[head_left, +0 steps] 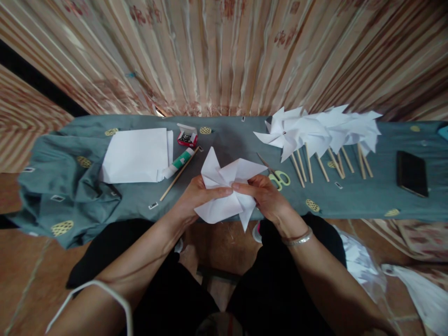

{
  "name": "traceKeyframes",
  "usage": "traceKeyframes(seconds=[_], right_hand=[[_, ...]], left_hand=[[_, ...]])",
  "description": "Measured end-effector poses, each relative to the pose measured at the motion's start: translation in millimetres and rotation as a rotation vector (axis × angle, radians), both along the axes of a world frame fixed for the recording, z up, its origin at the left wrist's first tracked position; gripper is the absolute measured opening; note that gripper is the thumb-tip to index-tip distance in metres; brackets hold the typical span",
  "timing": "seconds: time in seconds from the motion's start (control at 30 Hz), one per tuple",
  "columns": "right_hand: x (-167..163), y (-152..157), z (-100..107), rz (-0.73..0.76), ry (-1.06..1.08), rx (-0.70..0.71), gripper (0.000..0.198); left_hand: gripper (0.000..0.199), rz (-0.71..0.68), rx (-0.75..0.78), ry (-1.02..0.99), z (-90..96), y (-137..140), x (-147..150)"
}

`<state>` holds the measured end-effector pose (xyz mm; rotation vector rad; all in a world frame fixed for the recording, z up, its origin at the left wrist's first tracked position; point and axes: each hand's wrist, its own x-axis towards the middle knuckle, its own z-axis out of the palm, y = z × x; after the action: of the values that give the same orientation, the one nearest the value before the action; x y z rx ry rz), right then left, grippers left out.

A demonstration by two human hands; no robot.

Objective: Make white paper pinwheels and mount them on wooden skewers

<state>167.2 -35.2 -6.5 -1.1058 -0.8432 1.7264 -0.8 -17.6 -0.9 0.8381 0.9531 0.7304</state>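
Note:
A white paper pinwheel (229, 173) is held up over the front edge of the cloth-covered bench, its blades fanned out. My left hand (201, 192) grips it from the left, thumb pressed on the centre. From the right, my right hand (261, 190) pinches it too, and the two thumb tips nearly meet at the middle. Fingers behind the paper are hidden. Just left of the pinwheel lie a wooden stick (180, 175) and a green-and-white glue stick (179, 163). Scissors (278, 177) with light green handles rest to the right, near my right hand.
A stack of white paper (135, 156) lies on the left of the green cloth (136, 205). Behind the glue stick sits an open red box of pins (187, 136). Several pinwheels on sticks (320, 133) overlap at the right, beside a dark phone (412, 173). Curtains (217, 60) hang behind.

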Motion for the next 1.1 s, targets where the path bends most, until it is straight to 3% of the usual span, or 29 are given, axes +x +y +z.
traceKeyframes(seconds=[0.33, 0.67, 0.87, 1.1], right_hand=[[4, 0, -5, -0.008, -0.15, 0.135, 0.028], [1, 0, -12, -0.058, -0.206, 0.163, 0.031], [-3, 0, -10, -0.121, -0.268, 0.173, 0.036], [-6, -1, -11, -0.167, -0.223, 0.121, 0.03]], left_hand=[[0.038, 0.137, 0.036, -0.084, -6.7, 0, 3], [0.034, 0.152, -0.047, -0.112, -4.1, -2, 4], [0.033, 0.165, -0.015, -0.036, -8.9, -4, 7], [0.026, 0.195, -0.04, 0.035, -13.0, -4, 10]])
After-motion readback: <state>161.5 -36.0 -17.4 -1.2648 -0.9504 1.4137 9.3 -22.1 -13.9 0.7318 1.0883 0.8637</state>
